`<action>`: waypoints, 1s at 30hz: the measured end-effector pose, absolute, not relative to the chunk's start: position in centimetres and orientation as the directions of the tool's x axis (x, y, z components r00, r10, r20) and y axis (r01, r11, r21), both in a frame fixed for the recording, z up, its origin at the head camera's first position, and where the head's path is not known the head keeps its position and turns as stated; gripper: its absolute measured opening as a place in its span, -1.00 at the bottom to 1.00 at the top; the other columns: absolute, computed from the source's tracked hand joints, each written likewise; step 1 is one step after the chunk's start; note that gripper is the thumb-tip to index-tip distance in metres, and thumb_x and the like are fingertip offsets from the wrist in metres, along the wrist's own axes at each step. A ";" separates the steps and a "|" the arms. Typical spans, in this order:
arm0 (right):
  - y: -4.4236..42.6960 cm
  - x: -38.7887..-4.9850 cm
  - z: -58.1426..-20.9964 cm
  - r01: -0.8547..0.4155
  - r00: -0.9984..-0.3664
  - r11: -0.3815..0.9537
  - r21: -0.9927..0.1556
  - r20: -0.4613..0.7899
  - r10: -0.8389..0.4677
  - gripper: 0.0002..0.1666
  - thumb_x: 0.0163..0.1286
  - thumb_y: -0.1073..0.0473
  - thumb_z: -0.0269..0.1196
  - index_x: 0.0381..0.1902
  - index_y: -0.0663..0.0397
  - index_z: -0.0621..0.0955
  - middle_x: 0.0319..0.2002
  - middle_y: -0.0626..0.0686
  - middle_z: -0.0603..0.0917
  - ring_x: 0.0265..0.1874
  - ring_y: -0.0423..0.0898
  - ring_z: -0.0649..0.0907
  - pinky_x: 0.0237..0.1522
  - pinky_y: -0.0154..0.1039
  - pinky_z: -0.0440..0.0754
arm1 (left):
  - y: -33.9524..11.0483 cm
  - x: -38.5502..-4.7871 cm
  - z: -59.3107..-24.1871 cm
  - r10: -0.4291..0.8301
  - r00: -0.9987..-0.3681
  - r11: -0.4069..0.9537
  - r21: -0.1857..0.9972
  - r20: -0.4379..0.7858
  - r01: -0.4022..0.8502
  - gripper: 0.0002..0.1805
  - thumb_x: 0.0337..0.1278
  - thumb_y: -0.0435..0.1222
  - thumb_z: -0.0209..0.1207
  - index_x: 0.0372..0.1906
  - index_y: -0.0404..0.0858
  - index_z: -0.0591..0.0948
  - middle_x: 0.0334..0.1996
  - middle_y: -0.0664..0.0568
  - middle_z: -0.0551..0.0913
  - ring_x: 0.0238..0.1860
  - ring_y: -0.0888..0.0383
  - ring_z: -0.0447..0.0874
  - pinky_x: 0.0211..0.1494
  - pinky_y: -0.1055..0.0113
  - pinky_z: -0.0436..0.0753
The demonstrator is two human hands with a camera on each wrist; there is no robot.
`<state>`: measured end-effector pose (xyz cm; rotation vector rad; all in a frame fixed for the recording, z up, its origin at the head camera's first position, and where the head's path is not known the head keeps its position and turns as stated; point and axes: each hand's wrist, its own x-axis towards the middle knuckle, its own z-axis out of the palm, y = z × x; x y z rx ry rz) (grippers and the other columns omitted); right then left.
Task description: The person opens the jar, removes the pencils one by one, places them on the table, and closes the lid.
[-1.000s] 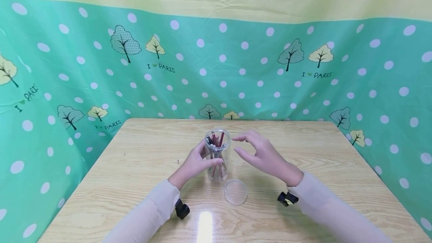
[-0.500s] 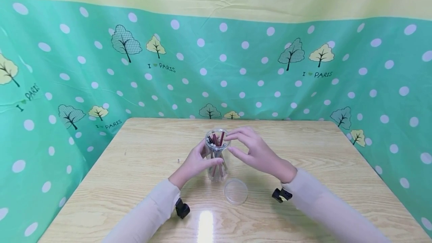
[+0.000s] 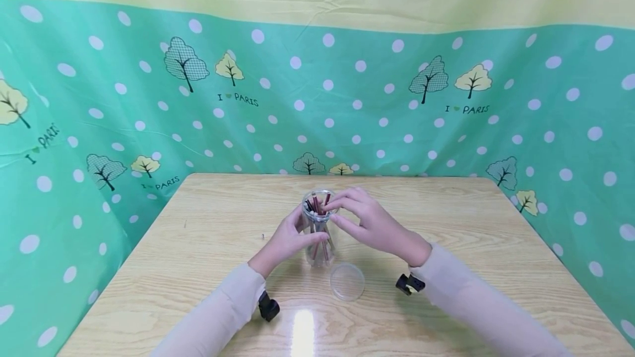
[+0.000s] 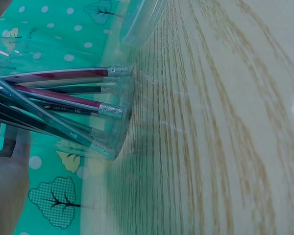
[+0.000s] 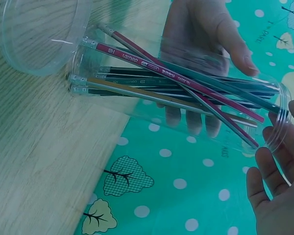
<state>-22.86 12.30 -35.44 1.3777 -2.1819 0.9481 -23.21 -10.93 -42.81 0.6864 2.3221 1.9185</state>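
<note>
A clear plastic jar (image 3: 317, 259) stands upright on the wooden table, holding several pencils (image 5: 142, 63) in dark red, green, black and gold. In the right wrist view their metal-ringed eraser ends sit at the jar's bottom and the other ends by its mouth. My left hand (image 3: 289, 238) grips the jar's side, thumb in front and fingers behind. At the mouth is my right hand (image 3: 372, 219), with extended fingers reaching over the rim among the pencil tops and the thumb close to the rim. No pencil is plainly pinched there. A round clear lid (image 3: 347, 281) lies in front of the jar.
The wooden table (image 3: 213, 291) reaches back to a green dotted curtain (image 3: 278, 125) with printed trees. A tiny dark speck (image 3: 263, 236) lies left of the jar.
My right hand has moved left, from beside the jar to its mouth, and its fingers now reach over the rim. The left hand, jar and lid have stayed in place.
</note>
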 end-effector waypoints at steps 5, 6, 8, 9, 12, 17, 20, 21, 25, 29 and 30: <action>12.3 -22.9 -35.3 -0.893 -0.448 0.295 -0.339 0.626 -0.638 -0.82 0.44 0.26 0.27 -0.04 0.06 0.71 0.00 -0.03 0.66 0.09 -0.05 0.54 0.15 -0.07 0.55 | -11.0 -23.2 -42.9 0.368 -0.899 0.131 0.944 0.238 0.303 -0.12 0.10 -0.27 0.45 0.52 -0.09 0.29 0.38 -0.02 0.45 0.38 -0.03 0.39 0.48 -0.01 0.28; 12.3 -22.9 -35.3 -0.893 -0.449 0.296 -0.340 0.625 -0.638 -0.82 0.44 0.26 0.27 -0.05 0.06 0.71 -0.01 -0.04 0.66 0.08 -0.05 0.54 0.15 -0.06 0.55 | -11.0 -23.2 -42.9 0.369 -0.898 0.132 0.944 0.238 0.304 -0.12 0.10 -0.27 0.45 0.52 -0.08 0.30 0.38 -0.02 0.45 0.38 -0.03 0.39 0.48 0.00 0.29; 12.3 -22.9 -35.3 -0.889 -0.457 0.300 -0.347 0.619 -0.638 -0.83 0.44 0.26 0.27 -0.05 0.05 0.71 -0.01 -0.06 0.66 0.08 -0.06 0.54 0.14 -0.06 0.55 | -11.0 -23.2 -42.9 0.370 -0.898 0.132 0.944 0.237 0.303 -0.13 0.10 -0.27 0.45 0.51 -0.07 0.30 0.38 -0.02 0.45 0.38 -0.03 0.40 0.47 0.01 0.31; 12.3 -22.9 -35.2 -0.886 -0.462 0.302 -0.352 0.616 -0.638 -0.83 0.43 0.26 0.28 -0.05 0.04 0.71 -0.02 -0.06 0.66 0.08 -0.07 0.54 0.14 -0.06 0.55 | -11.0 -23.2 -42.8 0.371 -0.898 0.131 0.944 0.237 0.304 -0.13 0.11 -0.27 0.45 0.51 -0.07 0.31 0.38 -0.02 0.45 0.38 -0.03 0.40 0.47 0.02 0.31; 12.3 -23.0 -35.2 -0.878 -0.477 0.310 -0.366 0.606 -0.636 -0.83 0.43 0.25 0.29 -0.06 0.02 0.71 -0.02 -0.08 0.67 0.09 -0.08 0.54 0.15 -0.06 0.55 | -11.0 -23.1 -42.8 0.372 -0.897 0.132 0.943 0.237 0.304 -0.13 0.10 -0.27 0.45 0.51 -0.06 0.30 0.38 -0.01 0.44 0.38 -0.02 0.39 0.47 0.01 0.31; 12.3 -23.0 -35.0 -0.868 -0.493 0.307 -0.391 0.594 -0.636 -0.84 0.42 0.23 0.31 -0.07 0.00 0.72 -0.03 -0.12 0.67 0.08 -0.10 0.54 0.14 -0.06 0.55 | -11.0 -23.2 -42.8 0.368 -0.901 0.134 0.945 0.231 0.297 -0.12 0.11 -0.26 0.45 0.52 -0.06 0.30 0.39 -0.02 0.43 0.39 -0.03 0.37 0.48 -0.01 0.29; 12.3 -23.0 -35.0 -0.864 -0.498 0.306 -0.400 0.591 -0.634 -0.84 0.42 0.23 0.31 -0.07 -0.02 0.72 -0.03 -0.14 0.67 0.08 -0.11 0.54 0.13 -0.07 0.56 | -10.9 -23.2 -42.9 0.367 -0.902 0.133 0.946 0.229 0.295 -0.12 0.10 -0.25 0.46 0.52 -0.08 0.30 0.39 -0.02 0.44 0.39 -0.03 0.38 0.48 0.01 0.29; 12.3 -23.0 -35.0 -0.864 -0.498 0.305 -0.400 0.592 -0.634 -0.84 0.42 0.23 0.31 -0.08 -0.03 0.72 -0.04 -0.14 0.67 0.07 -0.11 0.54 0.13 -0.08 0.56 | -10.9 -23.1 -42.9 0.368 -0.901 0.130 0.946 0.232 0.297 -0.12 0.10 -0.25 0.46 0.52 -0.09 0.29 0.38 -0.03 0.44 0.39 -0.03 0.38 0.48 0.02 0.30; 12.2 -23.1 -35.1 -0.865 -0.496 0.305 -0.398 0.597 -0.630 -0.86 0.43 0.22 0.30 -0.10 -0.04 0.72 -0.06 -0.15 0.67 0.05 -0.12 0.55 0.12 -0.09 0.56 | -10.9 -23.2 -43.0 0.370 -0.898 0.126 0.945 0.238 0.302 -0.10 0.09 -0.26 0.46 0.52 -0.14 0.28 0.37 -0.04 0.45 0.38 -0.03 0.39 0.47 0.04 0.30; 12.2 -23.2 -35.1 -0.863 -0.499 0.303 -0.404 0.596 -0.629 -0.88 0.43 0.21 0.30 -0.12 -0.04 0.72 -0.09 -0.16 0.67 0.04 -0.13 0.55 0.10 -0.12 0.57 | -11.0 -23.2 -43.1 0.370 -0.897 0.121 0.944 0.244 0.307 -0.10 0.09 -0.27 0.46 0.52 -0.14 0.28 0.37 -0.05 0.46 0.38 -0.04 0.39 0.47 0.04 0.30; 12.2 -23.3 -35.1 -0.863 -0.500 0.302 -0.406 0.594 -0.630 -0.88 0.42 0.21 0.31 -0.12 -0.04 0.72 -0.09 -0.16 0.67 0.04 -0.13 0.55 0.10 -0.12 0.57 | -11.0 -23.2 -43.1 0.370 -0.896 0.120 0.944 0.245 0.308 -0.10 0.09 -0.27 0.46 0.52 -0.13 0.28 0.37 -0.05 0.46 0.38 -0.04 0.39 0.47 0.04 0.31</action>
